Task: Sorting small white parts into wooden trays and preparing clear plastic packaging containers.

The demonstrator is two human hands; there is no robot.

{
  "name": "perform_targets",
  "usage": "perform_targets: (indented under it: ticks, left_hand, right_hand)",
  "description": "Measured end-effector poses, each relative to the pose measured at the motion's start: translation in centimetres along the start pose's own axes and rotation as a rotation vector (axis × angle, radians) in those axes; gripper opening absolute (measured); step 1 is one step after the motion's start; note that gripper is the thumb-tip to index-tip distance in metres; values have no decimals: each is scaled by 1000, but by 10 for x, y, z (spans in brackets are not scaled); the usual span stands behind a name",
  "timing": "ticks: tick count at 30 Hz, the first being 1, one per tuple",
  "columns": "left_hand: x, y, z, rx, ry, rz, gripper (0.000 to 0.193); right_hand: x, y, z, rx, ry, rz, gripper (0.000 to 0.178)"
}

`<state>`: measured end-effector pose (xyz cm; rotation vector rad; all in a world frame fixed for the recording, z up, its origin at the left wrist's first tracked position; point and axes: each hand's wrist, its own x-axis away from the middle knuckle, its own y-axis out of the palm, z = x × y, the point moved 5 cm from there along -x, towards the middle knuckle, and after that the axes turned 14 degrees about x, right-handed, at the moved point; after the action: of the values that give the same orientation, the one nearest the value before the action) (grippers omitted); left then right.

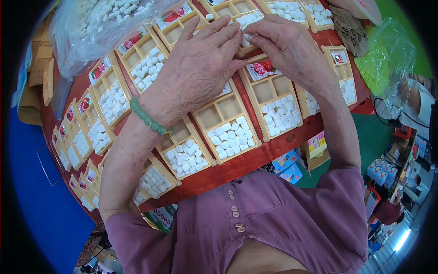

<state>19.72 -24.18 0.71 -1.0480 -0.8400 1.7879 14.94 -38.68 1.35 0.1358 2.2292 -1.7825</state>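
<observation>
My left hand [200, 59] reaches across the far row of cream plastic trays, fingers stretched out and thumb apart, with the fingertips beside a tray's heap of small white marshmallow-like pieces [247, 19]. From the other side, my right hand [292, 50] bends its fingers and thumb down at that same heap. What lies between its fingertips is hidden. Below my hands, a near tray [270, 135] has white pieces [279, 115] in its large compartment, two bare small compartments, and a red-printed card [263, 68] at its far end.
Several similar trays [114, 102] stand in rows on the red table [255, 157]. A clear plastic bag [68, 45] of loose white pieces lies at the far left. At the right are brown crumpled material [349, 32] and a clear bag [388, 55]. A grey-handled wire loop [43, 166] juts past the left edge.
</observation>
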Motion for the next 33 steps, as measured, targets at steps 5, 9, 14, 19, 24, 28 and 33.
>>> perform_targets:
  ticks: [5, 9, 14, 19, 24, 28, 33]
  left_hand:
    - [0, -5, -4, 76, 8, 36, 44]
    - [1, -5, -4, 77, 28, 61, 45]
    - [0, -2, -3, 19, 39, 63, 44]
    - [-2, -2, -4, 7, 41, 85, 45]
    - [0, -6, -7, 63, 19, 127, 47]
    - [0, -5, -7, 43, 5, 83, 46]
    - [-2, -7, -5, 21, 41, 56, 46]
  right_hand:
    - [0, -2, -2, 71, -5, -36, 14]
    - [0, -1, -5, 82, -17, -40, 15]
    - [1, 5, -5, 200, -81, -109, 17]
    - [2, 0, 1, 54, -31, -75, 18]
    - [3, -7, 5, -151, 61, -51, 19]
    - [-1, -7, 6, -110, 26, -83, 19]
    - [-6, -2, 1, -99, 27, -67, 20]
